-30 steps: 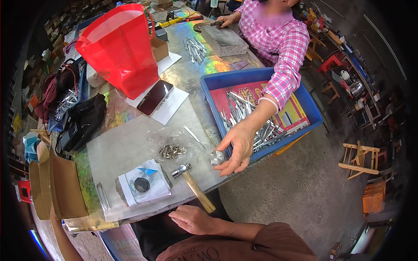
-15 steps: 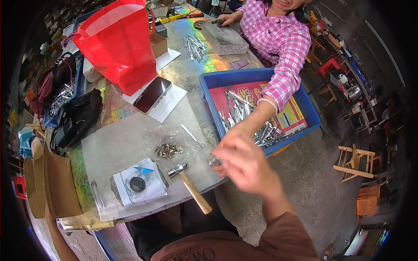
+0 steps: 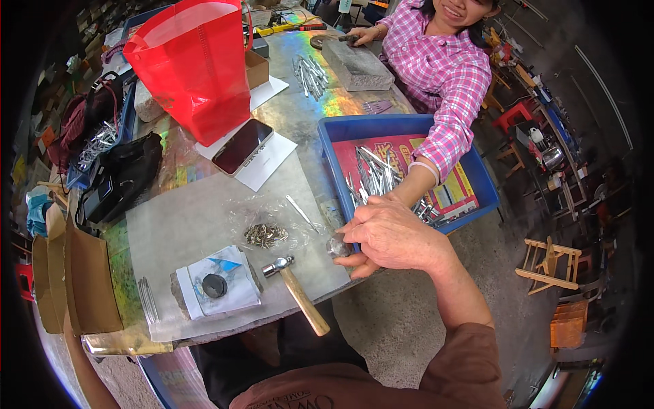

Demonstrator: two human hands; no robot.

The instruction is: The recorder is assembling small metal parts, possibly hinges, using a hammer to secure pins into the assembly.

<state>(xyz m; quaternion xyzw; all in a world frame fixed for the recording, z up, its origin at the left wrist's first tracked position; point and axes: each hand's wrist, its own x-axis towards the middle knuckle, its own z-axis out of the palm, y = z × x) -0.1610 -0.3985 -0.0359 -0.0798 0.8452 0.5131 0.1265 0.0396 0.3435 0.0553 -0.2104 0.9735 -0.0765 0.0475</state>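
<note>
My right hand (image 3: 409,235) reaches over the front corner of the blue tray (image 3: 487,184), fingers bent and closed at a small, clear greyish thing (image 3: 337,245) at the table's edge. A co-worker's arm (image 3: 419,183) in a pink checked sleeve comes down to the same spot; my hand hides most of that hand, and I cannot tell whose lowest fingers show. My left forearm (image 3: 87,368) runs up behind the cardboard box (image 3: 95,286), which hides the hand. A ball-peen hammer (image 3: 300,293) lies between, beside a dark round disc (image 3: 214,285) on folded white paper.
Small metal pieces (image 3: 266,236) lie on clear plastic, a thin metal strip (image 3: 301,213) beside them. Metal strips (image 3: 373,174) fill part of the blue tray. A red bag (image 3: 194,75), a phone (image 3: 242,146) and a stone block (image 3: 357,65) stand or lie farther back.
My right hand, blurred before, has settled over the co-worker's hand, its fingers now at the clear thing. The view has shifted slightly. The hammer and papers stay put.
</note>
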